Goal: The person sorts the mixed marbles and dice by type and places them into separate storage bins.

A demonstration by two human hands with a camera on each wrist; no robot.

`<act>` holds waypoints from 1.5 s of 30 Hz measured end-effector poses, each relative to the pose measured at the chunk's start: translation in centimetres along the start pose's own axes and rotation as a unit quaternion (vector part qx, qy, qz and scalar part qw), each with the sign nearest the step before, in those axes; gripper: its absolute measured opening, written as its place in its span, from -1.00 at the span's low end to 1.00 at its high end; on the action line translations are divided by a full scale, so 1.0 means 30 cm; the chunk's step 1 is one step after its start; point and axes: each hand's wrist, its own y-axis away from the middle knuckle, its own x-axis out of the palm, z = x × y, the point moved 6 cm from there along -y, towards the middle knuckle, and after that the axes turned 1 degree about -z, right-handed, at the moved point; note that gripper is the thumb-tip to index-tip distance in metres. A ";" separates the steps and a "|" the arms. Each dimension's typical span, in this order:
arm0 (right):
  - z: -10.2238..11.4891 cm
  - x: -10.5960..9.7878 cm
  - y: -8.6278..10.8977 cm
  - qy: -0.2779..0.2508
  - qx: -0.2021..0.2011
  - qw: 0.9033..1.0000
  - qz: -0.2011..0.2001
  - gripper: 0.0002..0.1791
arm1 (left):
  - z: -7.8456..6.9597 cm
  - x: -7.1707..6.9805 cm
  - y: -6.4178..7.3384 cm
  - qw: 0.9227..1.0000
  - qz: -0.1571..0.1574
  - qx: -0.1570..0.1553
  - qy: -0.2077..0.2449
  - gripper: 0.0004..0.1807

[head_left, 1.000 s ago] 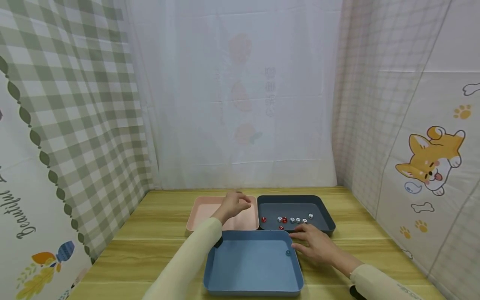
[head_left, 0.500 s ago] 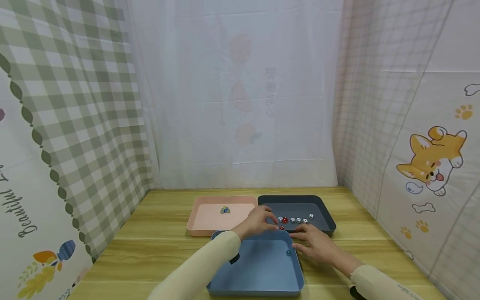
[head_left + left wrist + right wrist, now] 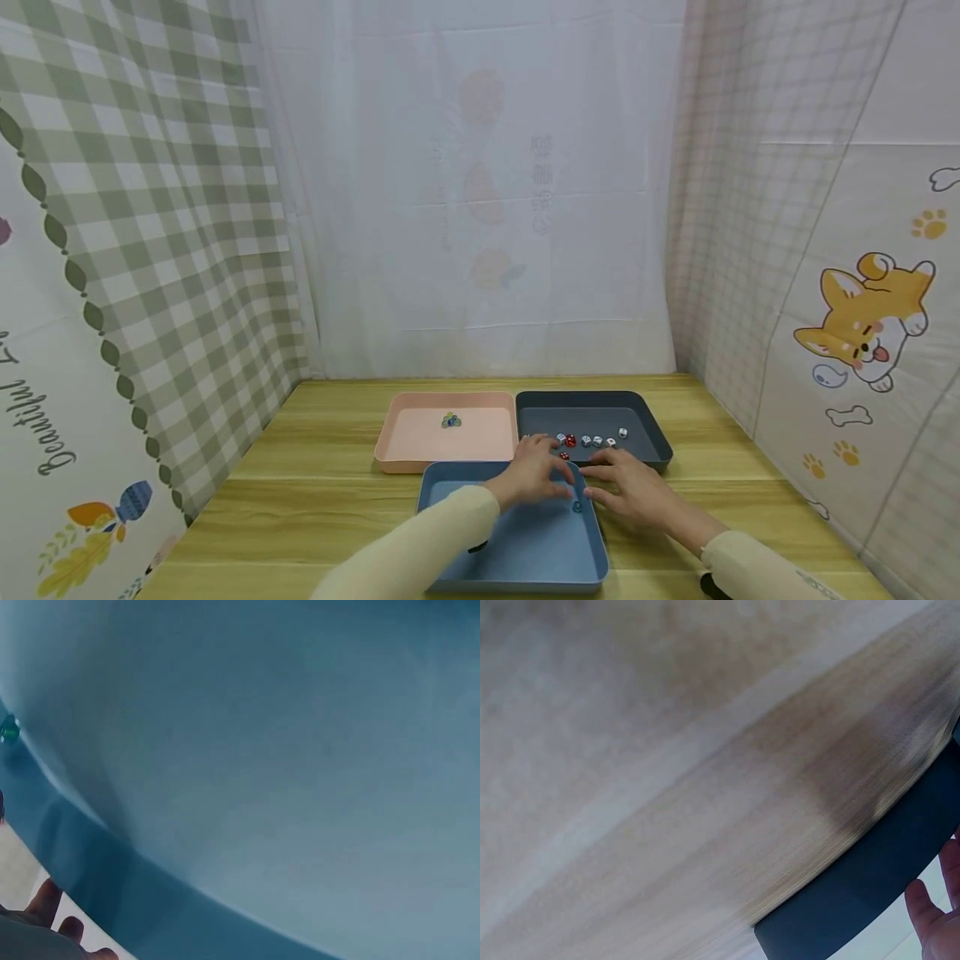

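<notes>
Over the far part of the blue tray (image 3: 540, 554) is my left hand (image 3: 531, 473), its fingers spread and bent a little downward. Its thumb and index finger are close beside a small teal glass bead (image 3: 577, 506) near the tray's right wall; nothing shows between them. The same bead appears at the left edge of the left wrist view. My right hand (image 3: 628, 487) lies relaxed at the tray's upper right corner, fingertips by the rim and the dark tray's (image 3: 588, 404) front edge. The left hand hides the dark tray's near left corner.
White dice (image 3: 597, 441) and red dice (image 3: 571, 440) lie scattered in the dark tray. A pink tray (image 3: 416, 417) at the back left holds a small cluster of green, yellow and blue beads (image 3: 451, 421). Curtains surround the wooden table (image 3: 315, 500).
My left hand has moved from over the pink tray rightward and nearer, down to the bead in the blue tray. The bead cluster in the pink tray is now uncovered. My right hand has stayed put.
</notes>
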 end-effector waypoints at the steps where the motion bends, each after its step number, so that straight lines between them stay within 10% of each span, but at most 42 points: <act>1: 0.001 -0.001 0.000 -0.001 0.000 1.000 0.000 -0.56 | -0.003 0.005 0.002 1.000 -0.003 0.002 -0.004 -0.83; 29: -0.007 0.006 0.006 0.003 -0.001 1.000 -0.001 -0.54 | -0.019 0.053 0.004 0.999 -0.004 0.018 -0.035 -0.89; 45: 0.001 -0.002 0.004 0.000 0.001 1.000 0.003 -0.55 | 0.071 -0.075 -0.002 0.999 -0.009 -0.036 0.036 -0.90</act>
